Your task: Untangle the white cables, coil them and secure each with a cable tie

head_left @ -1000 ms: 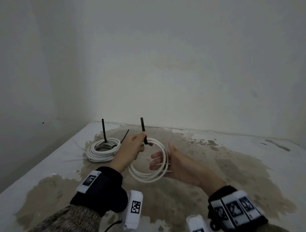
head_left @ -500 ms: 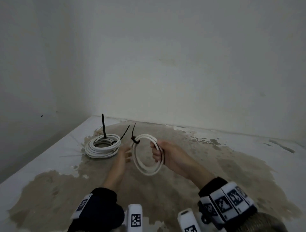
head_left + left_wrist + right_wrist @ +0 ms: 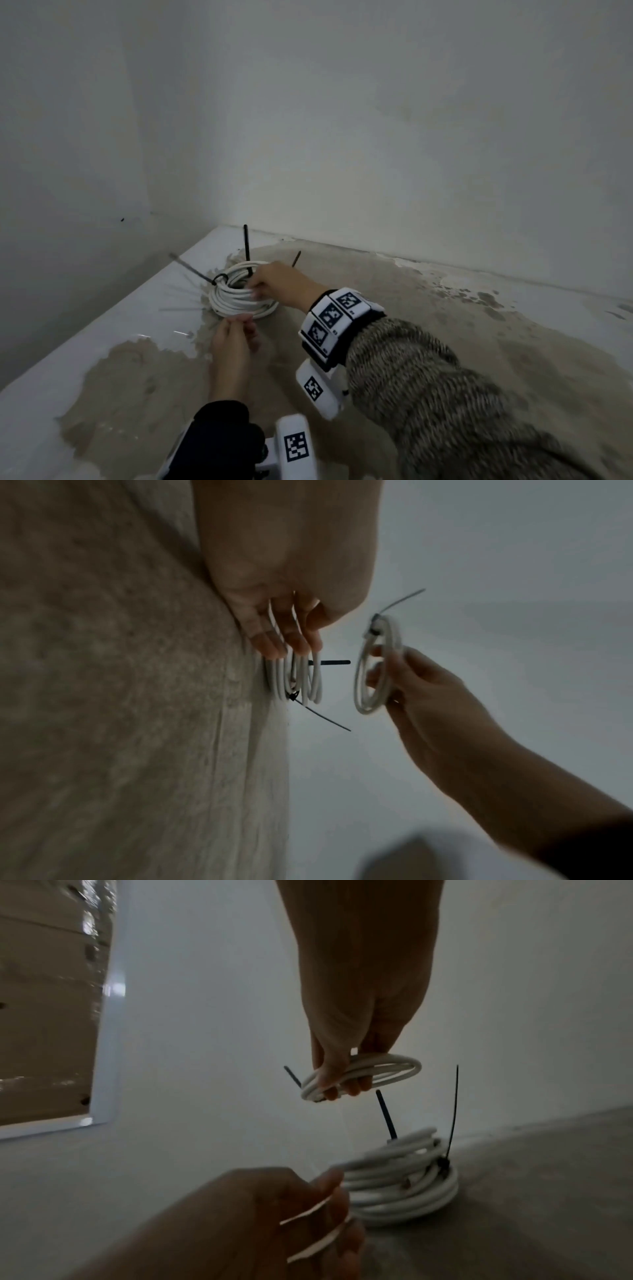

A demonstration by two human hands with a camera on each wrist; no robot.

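Clearance around the coil stack

The stack of coils [image 3: 239, 298] sits in the worktop [image 3: 445, 342] corner, walls close behind and left; black tie tails [image 3: 246, 250] stick up from it. My right hand [image 3: 284, 284] covers its top; open worktop lies right and toward me.

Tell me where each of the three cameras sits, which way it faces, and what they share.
Head: looks forward and down at the corner floor; shows both forearms, left hand, right hand, coil pile.
Left wrist: looks along the left hand at the right hand holding a tied coil.
Right wrist: looks along the right hand; left hand below.
Shared: the pile.
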